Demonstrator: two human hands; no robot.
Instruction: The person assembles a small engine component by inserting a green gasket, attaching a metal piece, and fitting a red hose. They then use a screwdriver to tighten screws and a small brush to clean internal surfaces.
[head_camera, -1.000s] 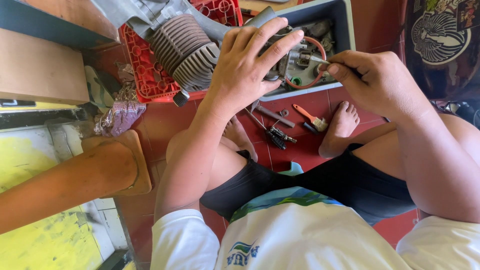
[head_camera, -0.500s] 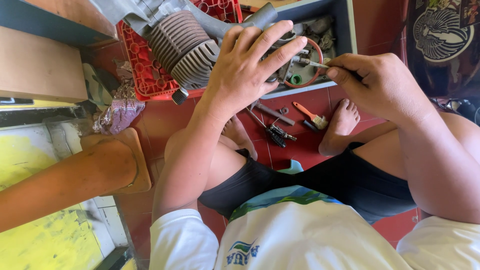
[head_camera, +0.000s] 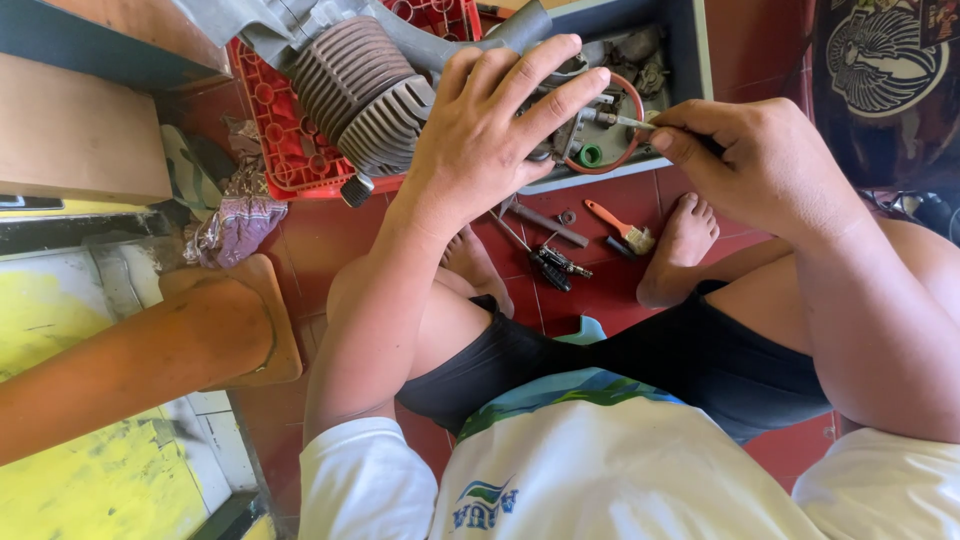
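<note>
1. The person is sitting on the red tiled floor (head_camera: 320, 240) with legs spread, and the small engine (head_camera: 400, 90) is lying between the feet at the top of the view.
2. The left hand (head_camera: 490, 130) is lying flat on the engine's case, fingers spread and not clenched, pressing it down.
3. The right hand (head_camera: 750, 160) is pinching a thin metal tool (head_camera: 625, 121) between thumb and fingers, its tip reaching into the open side of the engine just inside an orange ring seal (head_camera: 632, 140).
4. The engine is resting partly on a red plastic crate (head_camera: 270, 130) and partly in a grey tray (head_camera: 690, 60); the tray's rim is running just beside the right hand, leaving little room there.
5. The engine's cylinder is showing grey, dusty cooling fins, with a dark spark plug cap at its lower end.
6. On the floor between the feet, an orange-handled brush (head_camera: 620, 227), a metal bar and small dark tools (head_camera: 550, 265) are lying near one another.
7. A crumpled rag (head_camera: 240, 220) is lying left of the crate, near another person's bare leg (head_camera: 150, 350).
</note>
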